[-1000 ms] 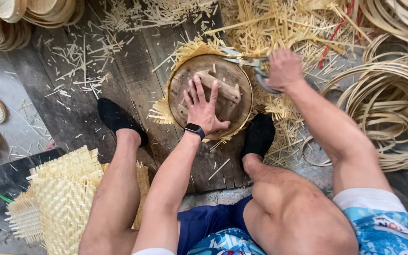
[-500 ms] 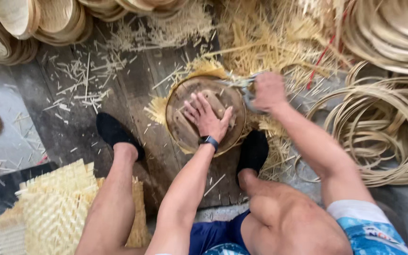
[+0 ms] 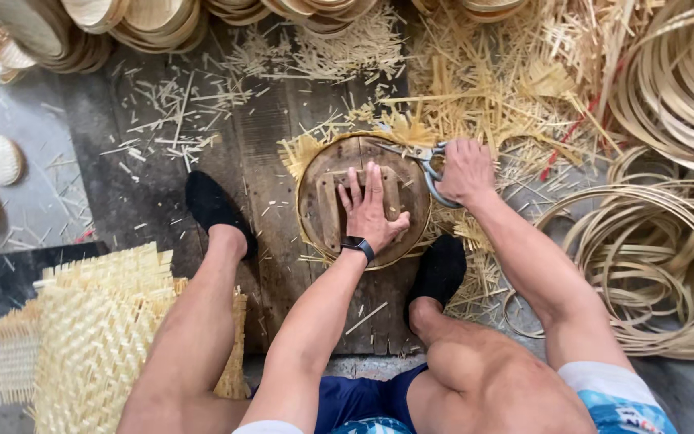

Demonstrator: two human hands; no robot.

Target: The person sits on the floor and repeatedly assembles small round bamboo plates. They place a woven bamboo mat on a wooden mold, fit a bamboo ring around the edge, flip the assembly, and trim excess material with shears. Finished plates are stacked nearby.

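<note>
Scarcely shifted, left hand (image 3: 371,210) lay flat, fingers spread, pressing the round mould (image 3: 363,201) mid-board, while right hand (image 3: 463,170), fist closed, gripped scissors (image 3: 423,161) at its right rim

I log even, soft daylight across the frame; shadows faint, only short ones under the legs at centre. No glare. Focus sharp at centre; upper corners slightly smeared, with wide-angle bending at the right edge.

Dark wooden boards (image 3: 259,153) over grey concrete floor (image 3: 42,185), seemingly daylit.
</note>
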